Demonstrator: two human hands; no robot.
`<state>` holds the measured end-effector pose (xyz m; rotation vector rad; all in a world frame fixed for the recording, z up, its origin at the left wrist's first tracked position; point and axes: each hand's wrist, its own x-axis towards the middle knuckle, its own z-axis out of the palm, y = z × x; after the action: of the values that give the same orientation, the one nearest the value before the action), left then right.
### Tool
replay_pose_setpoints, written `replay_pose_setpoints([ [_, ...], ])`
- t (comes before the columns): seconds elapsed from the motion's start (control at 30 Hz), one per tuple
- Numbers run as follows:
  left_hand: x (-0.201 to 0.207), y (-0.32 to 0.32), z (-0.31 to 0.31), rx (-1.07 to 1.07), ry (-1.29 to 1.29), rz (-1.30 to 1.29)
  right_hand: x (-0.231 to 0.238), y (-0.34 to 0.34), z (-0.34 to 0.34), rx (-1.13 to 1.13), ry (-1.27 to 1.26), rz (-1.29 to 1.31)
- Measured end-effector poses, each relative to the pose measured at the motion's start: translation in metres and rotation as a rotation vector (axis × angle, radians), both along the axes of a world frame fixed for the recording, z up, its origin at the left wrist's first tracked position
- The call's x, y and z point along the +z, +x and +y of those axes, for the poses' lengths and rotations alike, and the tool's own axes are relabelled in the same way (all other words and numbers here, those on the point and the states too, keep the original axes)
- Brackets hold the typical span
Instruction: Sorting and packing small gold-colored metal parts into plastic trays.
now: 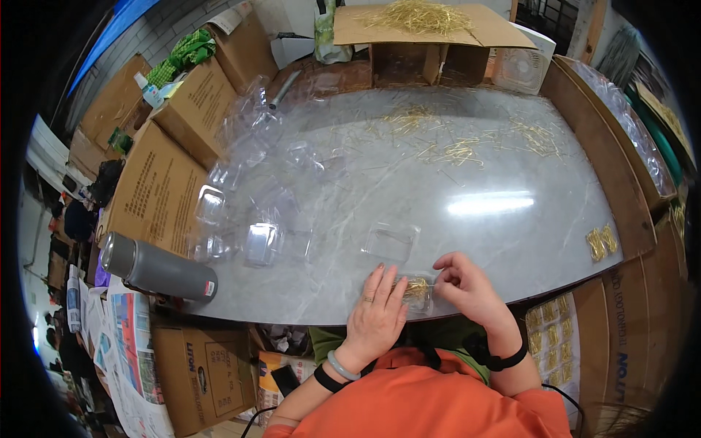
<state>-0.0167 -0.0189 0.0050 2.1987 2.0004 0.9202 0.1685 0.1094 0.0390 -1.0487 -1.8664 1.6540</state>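
Note:
At the near edge of the table, a small clear plastic box (418, 304) holds a bundle of thin gold-coloured wire pieces (416, 287). My left hand (377, 309) lies over the left side of this box with its fingers stretched out. Close to the box's right side is my right hand (469, 288), its fingers curled and thumb drawn in. Whatever is pinched there is too small to make out. Just beyond the filled box, another clear plastic tray (391, 243) lies on the grey marbled tabletop (350, 197).
Loose gold wire pieces (456, 152) are scattered at the far side, with more heaped on a cardboard shelf (350, 23). Clear plastic boxes (263, 241) pile up at left, near a grey bottle (164, 270). Two gold bundles (597, 247) lie near the right edge.

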Motion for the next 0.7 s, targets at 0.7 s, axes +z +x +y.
replay_pose_setpoints([
  [0.7,-0.002,-0.002,0.002,-0.016,-0.017,-0.01,-0.019,-0.025,-0.043,-0.124,0.861,-0.278],
])
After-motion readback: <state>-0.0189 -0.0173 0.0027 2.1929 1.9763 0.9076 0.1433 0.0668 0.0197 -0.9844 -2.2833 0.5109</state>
